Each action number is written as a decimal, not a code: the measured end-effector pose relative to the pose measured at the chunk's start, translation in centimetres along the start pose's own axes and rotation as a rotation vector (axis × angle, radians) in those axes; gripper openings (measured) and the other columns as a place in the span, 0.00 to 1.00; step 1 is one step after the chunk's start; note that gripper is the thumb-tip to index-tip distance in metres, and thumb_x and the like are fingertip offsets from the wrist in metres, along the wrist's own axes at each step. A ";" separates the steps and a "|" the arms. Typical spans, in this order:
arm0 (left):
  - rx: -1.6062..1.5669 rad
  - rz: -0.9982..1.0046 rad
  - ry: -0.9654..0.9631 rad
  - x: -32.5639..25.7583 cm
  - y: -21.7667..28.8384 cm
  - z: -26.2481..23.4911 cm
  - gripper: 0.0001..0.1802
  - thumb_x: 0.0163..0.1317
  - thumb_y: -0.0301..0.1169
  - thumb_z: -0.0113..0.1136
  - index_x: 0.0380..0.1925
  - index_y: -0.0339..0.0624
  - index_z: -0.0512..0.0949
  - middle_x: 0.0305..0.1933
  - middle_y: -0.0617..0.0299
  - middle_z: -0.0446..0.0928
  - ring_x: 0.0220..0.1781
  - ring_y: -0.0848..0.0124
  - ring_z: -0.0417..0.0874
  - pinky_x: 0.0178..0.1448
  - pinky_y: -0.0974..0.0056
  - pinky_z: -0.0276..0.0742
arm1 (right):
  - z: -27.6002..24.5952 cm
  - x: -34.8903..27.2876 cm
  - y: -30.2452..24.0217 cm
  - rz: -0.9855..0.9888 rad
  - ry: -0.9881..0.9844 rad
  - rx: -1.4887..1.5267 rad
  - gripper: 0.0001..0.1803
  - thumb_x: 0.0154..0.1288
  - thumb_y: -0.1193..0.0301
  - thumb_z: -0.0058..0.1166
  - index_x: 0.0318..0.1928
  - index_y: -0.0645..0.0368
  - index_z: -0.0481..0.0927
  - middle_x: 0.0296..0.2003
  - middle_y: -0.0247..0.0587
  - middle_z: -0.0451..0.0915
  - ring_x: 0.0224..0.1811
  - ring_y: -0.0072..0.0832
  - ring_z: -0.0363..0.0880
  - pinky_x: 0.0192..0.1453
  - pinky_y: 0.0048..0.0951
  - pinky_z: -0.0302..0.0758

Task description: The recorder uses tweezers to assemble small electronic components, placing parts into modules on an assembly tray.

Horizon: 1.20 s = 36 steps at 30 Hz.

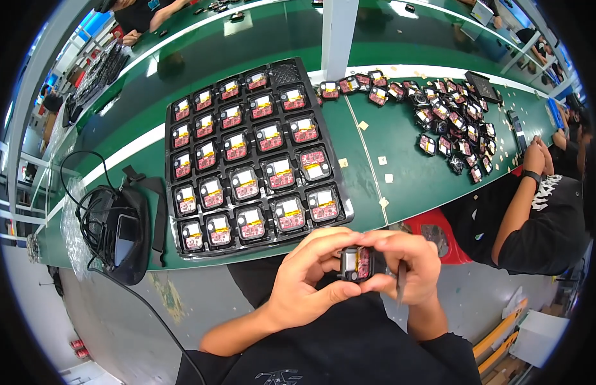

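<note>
My left hand (304, 273) and my right hand (408, 266) meet below the table's front edge, both closed around one small black module (356, 263) with a red board and a yellow label. My right hand also grips a thin dark tool (401, 283) that points downward. Just beyond my hands lies a black tray (171, 192) whose pockets hold several modules of the same kind; its far right pocket (286, 72) is bare.
A loose heap of similar modules (449, 119) and small beige scraps lie on the green table (400, 173) to the right. A seated person's arm (522, 205) is at the right, a black bag with cables (118, 231) at the left, a white post (338, 32) behind.
</note>
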<state>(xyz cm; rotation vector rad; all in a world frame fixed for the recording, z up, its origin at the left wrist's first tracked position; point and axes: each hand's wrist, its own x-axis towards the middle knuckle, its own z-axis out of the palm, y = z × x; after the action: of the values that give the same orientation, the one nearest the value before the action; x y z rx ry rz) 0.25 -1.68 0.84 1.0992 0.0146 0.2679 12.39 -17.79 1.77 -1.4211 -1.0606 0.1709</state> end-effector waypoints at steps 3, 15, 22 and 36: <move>0.002 0.060 -0.017 -0.1 0.1 0.0 0.32 0.59 0.26 0.74 0.63 0.29 0.74 0.67 0.50 0.67 0.66 0.61 0.75 0.67 0.57 0.79 | 1.2 -0.5 -0.1 0.016 0.023 0.037 0.35 0.48 0.61 0.80 0.52 0.65 0.77 0.49 0.54 0.85 0.26 0.20 0.76 0.32 0.20 0.75; 0.171 0.299 0.111 -0.5 -0.3 -0.4 0.33 0.53 0.20 0.76 0.61 0.29 0.76 0.67 0.47 0.66 0.69 0.53 0.75 0.72 0.54 0.75 | 1.7 0.1 -3.9 0.261 0.026 -0.421 0.15 0.58 0.80 0.68 0.48 0.63 0.85 0.37 0.39 0.79 0.27 0.24 0.80 0.28 0.26 0.76; 0.530 0.341 0.123 -0.6 -0.1 -0.5 0.30 0.49 0.23 0.80 0.55 0.29 0.81 0.66 0.45 0.67 0.65 0.54 0.79 0.66 0.55 0.81 | 2.5 0.7 -4.0 0.288 0.051 -0.383 0.10 0.59 0.79 0.69 0.43 0.64 0.87 0.34 0.40 0.81 0.23 0.23 0.80 0.24 0.24 0.75; 0.105 0.168 0.160 -0.8 -0.2 -0.2 0.35 0.58 0.25 0.74 0.64 0.26 0.71 0.69 0.48 0.62 0.67 0.51 0.76 0.68 0.49 0.82 | 2.6 -0.4 -1.7 0.081 0.139 -0.558 0.13 0.54 0.77 0.73 0.42 0.63 0.87 0.33 0.38 0.80 0.25 0.26 0.77 0.25 0.25 0.70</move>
<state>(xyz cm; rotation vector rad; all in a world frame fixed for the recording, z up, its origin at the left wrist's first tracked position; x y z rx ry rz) -0.50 -1.71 0.49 1.1831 0.0799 0.5105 9.59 -16.58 2.53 -1.9459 -0.9749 -0.1797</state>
